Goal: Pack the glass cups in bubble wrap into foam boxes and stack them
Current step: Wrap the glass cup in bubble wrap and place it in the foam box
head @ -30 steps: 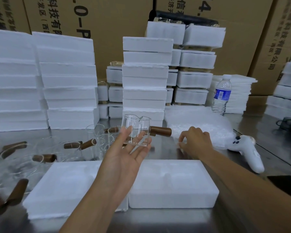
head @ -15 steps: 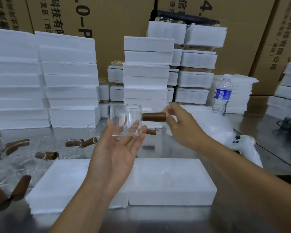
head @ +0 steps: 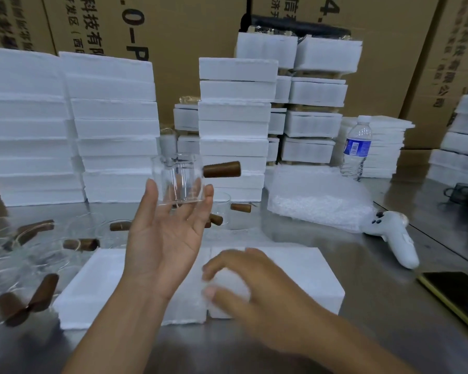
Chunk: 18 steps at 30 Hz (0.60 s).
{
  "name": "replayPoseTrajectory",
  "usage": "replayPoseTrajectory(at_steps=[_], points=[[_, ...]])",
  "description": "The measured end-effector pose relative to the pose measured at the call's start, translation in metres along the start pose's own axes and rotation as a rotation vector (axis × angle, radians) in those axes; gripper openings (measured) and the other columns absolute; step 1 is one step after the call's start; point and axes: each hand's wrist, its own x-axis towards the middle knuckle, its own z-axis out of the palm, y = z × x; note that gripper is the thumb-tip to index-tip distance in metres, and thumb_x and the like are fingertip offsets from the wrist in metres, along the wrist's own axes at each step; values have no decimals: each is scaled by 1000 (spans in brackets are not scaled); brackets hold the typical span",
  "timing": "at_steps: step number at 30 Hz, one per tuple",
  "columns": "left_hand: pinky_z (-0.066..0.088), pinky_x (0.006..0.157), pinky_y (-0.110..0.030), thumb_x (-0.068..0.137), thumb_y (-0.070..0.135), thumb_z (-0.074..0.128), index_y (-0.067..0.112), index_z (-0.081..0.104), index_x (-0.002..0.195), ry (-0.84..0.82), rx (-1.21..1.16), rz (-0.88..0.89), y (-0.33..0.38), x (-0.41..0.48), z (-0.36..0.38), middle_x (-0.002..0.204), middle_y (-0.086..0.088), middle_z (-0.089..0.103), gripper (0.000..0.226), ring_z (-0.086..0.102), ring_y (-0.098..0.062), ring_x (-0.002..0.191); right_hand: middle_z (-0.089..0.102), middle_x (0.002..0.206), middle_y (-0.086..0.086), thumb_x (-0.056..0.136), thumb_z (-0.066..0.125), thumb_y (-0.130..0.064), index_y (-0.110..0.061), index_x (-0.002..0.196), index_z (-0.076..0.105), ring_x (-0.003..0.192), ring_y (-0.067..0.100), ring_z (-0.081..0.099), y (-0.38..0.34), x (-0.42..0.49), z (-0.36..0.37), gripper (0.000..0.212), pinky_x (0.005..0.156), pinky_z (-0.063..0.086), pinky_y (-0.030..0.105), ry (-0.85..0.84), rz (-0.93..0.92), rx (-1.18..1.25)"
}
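Note:
My left hand (head: 162, 238) is raised palm up and grips a clear glass cup (head: 177, 179) between thumb and fingertips, the cup's brown wooden handle pointing right. My right hand (head: 254, 292) hovers low over two white foam boxes (head: 303, 276) lying side by side at the table's front. Its curled fingers and thumb hold a small blurred piece of bubble wrap (head: 227, 282). A pile of bubble wrap (head: 316, 201) lies at the right rear. Several more glass cups (head: 38, 252) with brown handles stand at the left.
Tall stacks of foam boxes (head: 235, 125) line the back against cardboard cartons. A water bottle (head: 357, 149) stands behind the bubble wrap pile. A white controller (head: 397, 238) and a dark phone (head: 457, 292) lie on the steel table at the right.
My right hand left the bubble wrap pile, passed by the cup's handle, and dropped down over the foam boxes. My left hand lifted the cup higher.

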Motion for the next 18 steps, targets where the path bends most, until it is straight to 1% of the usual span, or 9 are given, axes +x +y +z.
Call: replayPoseTrajectory(at_steps=[2, 3, 5, 7, 10, 11, 13, 15, 18], points=[[55, 85, -35, 76, 39, 70, 12, 61, 109, -18, 62, -22, -3, 0, 0, 115, -13, 63, 44, 65, -28, 105, 61, 101, -22, 90, 54, -43, -39, 97, 54, 101, -4, 53, 15, 0, -8, 8, 93, 37, 15, 242, 56, 74], [55, 85, -36, 68, 38, 79, 13, 62, 109, -31, 89, -34, -5, 0, 0, 112, -12, 64, 51, 65, -28, 104, 60, 98, -23, 88, 55, -42, -41, 98, 52, 99, -4, 55, 23, 0, -13, 10, 87, 39, 11, 366, 87, 89], [56, 83, -37, 47, 35, 93, 15, 64, 109, -44, 148, -62, -10, 0, 0, 107, -11, 67, 72, 67, -28, 101, 58, 98, -23, 84, 55, -46, -46, 105, 45, 98, -3, 56, 38, -2, -24, 24, 80, 39, 5, 573, 149, 125], [57, 80, -35, 40, 35, 95, 16, 63, 112, -63, 266, -76, -16, 0, 1, 103, -9, 68, 81, 68, -25, 96, 55, 104, -25, 78, 51, -54, -50, 111, 38, 100, -4, 54, 48, -5, -33, 36, 78, 36, 0, 673, 181, 133], [57, 81, -32, 56, 34, 88, 17, 58, 124, -109, 464, -87, -25, -3, 3, 104, -6, 68, 76, 67, -22, 97, 53, 107, -31, 81, 44, -61, -57, 113, 38, 104, -7, 50, 55, -7, -38, 34, 81, 37, 2, 603, 157, -12], [57, 81, -32, 63, 31, 83, 18, 58, 125, -119, 498, -89, -27, -4, 3, 106, -6, 68, 68, 67, -21, 98, 53, 105, -33, 85, 42, -61, -55, 113, 43, 104, -5, 50, 56, -7, -38, 29, 84, 38, 7, 562, 139, -84], [57, 82, -30, 74, 26, 69, 19, 58, 124, -129, 541, -97, -31, -6, 2, 110, -8, 68, 52, 67, -20, 99, 52, 99, -35, 92, 42, -53, -44, 114, 55, 99, -3, 50, 57, -6, -38, 27, 88, 36, 18, 490, 96, -191], [57, 82, -30, 74, 25, 65, 18, 58, 123, -129, 565, -102, -34, -7, 0, 111, -9, 68, 50, 68, -20, 98, 51, 94, -35, 92, 43, -44, -34, 112, 60, 93, -2, 50, 59, -6, -39, 28, 85, 35, 21, 423, 80, -207], [57, 81, -29, 72, 27, 69, 18, 59, 121, -136, 596, -103, -36, -7, -1, 109, -7, 70, 51, 69, -21, 98, 54, 89, -31, 95, 48, -35, -32, 108, 61, 90, 2, 52, 61, -7, -42, 19, 81, 39, 27, 360, 75, -169]])
